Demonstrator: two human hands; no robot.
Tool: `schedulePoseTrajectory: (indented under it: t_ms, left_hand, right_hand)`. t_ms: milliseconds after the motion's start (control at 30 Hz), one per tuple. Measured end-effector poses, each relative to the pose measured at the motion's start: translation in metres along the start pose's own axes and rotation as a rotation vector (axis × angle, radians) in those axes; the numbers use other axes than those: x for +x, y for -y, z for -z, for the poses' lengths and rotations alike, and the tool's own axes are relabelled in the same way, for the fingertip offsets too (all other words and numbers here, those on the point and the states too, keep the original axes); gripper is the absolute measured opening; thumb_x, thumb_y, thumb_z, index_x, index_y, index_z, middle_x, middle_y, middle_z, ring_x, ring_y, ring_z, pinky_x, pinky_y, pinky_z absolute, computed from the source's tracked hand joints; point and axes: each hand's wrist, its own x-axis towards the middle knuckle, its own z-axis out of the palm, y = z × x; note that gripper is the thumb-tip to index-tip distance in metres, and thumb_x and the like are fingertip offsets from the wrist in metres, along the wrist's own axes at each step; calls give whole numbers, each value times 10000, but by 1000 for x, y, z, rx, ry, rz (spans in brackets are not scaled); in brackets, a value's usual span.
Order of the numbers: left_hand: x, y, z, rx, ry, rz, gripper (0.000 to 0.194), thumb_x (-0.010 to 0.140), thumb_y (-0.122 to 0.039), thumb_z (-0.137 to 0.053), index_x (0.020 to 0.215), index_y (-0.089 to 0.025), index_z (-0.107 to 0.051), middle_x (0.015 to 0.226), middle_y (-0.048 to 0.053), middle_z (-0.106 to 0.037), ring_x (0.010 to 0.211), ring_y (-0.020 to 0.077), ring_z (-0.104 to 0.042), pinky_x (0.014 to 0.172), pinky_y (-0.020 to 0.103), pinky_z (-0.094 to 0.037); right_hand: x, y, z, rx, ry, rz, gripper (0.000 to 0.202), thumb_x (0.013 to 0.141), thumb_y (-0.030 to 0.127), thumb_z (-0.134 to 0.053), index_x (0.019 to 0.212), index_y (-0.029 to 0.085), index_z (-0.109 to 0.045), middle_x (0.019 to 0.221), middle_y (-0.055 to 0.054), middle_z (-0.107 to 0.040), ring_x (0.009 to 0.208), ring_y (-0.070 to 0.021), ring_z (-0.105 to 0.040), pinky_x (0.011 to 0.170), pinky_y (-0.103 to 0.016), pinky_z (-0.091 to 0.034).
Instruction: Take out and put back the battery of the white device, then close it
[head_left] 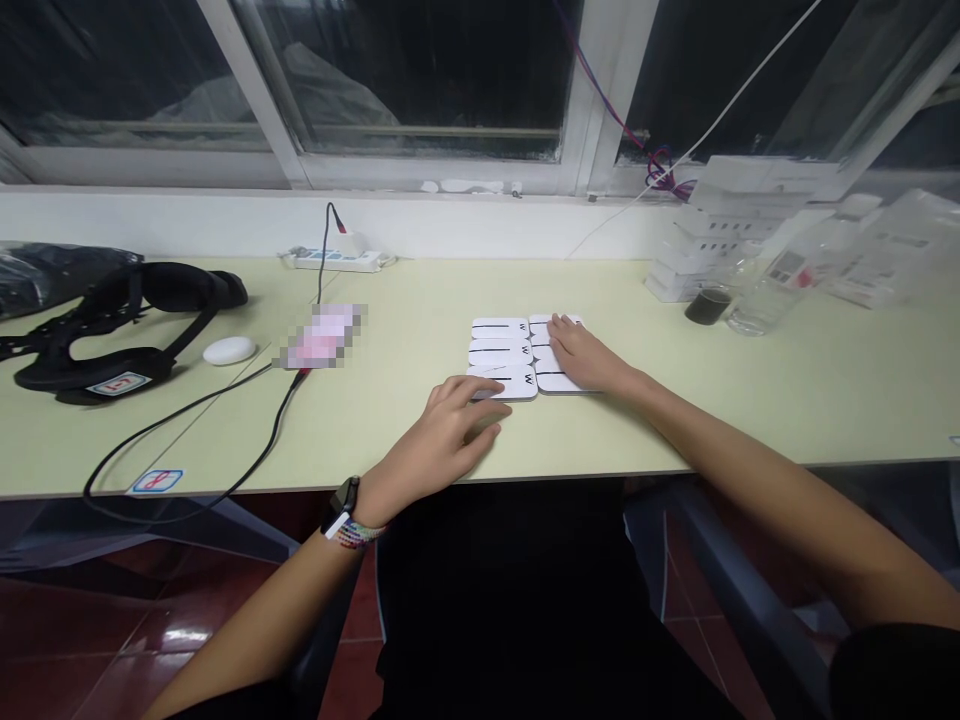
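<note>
White cards with black lines lie flat on the pale green table, in two columns side by side. The left column holds three cards, each with a W-like mark at its right end: a top card (499, 328), a middle card (496, 351) and a bottom card (521, 382). My left hand (450, 430) is at the bottom left card, fingers apart, fingertips over its lower left part. Over the right column (551, 378) rests my right hand (589, 358), fingers stretched forward and covering much of those cards. Neither hand holds anything.
A black headset (127, 330), a white oval object (229, 350), a blurred-out phone-like item (322, 337) and black cables lie left. A power strip (337, 260) sits by the wall. At the right are white boxes (712, 225), a clear bottle (780, 275) and a dark-filled cup (707, 305).
</note>
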Motion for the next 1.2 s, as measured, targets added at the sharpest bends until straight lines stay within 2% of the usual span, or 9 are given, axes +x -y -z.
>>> schedulePoseTrajectory:
  t_ms: [267,667,900,1100,1200]
  left_hand:
    - [-1,0,1,1,11,12,275,1096,-215,-552,1303,-236,-732,1478,109,-601,1430,329,-486,1203,560,-432]
    - [0,1,0,-1,6,9,283,1096,-217,-549,1314,-242,-727,1483,109,-600,1434,327,-483,1211,562,-434]
    - [1,-1,1,-17,5,13,283,1094,-228,-542,1305,-255,-729,1482,106,-609,1430,340,-490,1199,580,-450]
    - [1,1,0,-16,7,10,280,1093,-233,-546,1302,-258,-730,1491,106,-605,1431,337,-492,1207,584,-437]
    - [1,2,-1,-18,2,9,283,1088,-231,-549,1302,-262,-731,1494,100,-606,1439,337,-490,1213,579,-435]
  right_hand:
    - [-9,6,0,11,-8,14,690,1112,478,-219,1680,134,-404,1778,-158,-357,1680,-375,-247,1364,-638,-235]
    - [-10,6,1,3,-2,8,673,1116,497,-234,1672,167,-421,1782,-127,-360,1678,-374,-253,1368,-623,-232]
    - [-11,7,3,-2,16,4,693,1115,479,-234,1676,111,-405,1789,-168,-328,1682,-385,-233,1367,-614,-237]
    - [-10,5,3,14,17,24,658,1123,512,-243,1682,210,-415,1790,-94,-350,1686,-367,-233,1366,-636,-236]
    - [-8,4,3,25,23,26,660,1122,509,-258,1687,205,-413,1793,-99,-342,1685,-366,-235,1367,-641,-232]
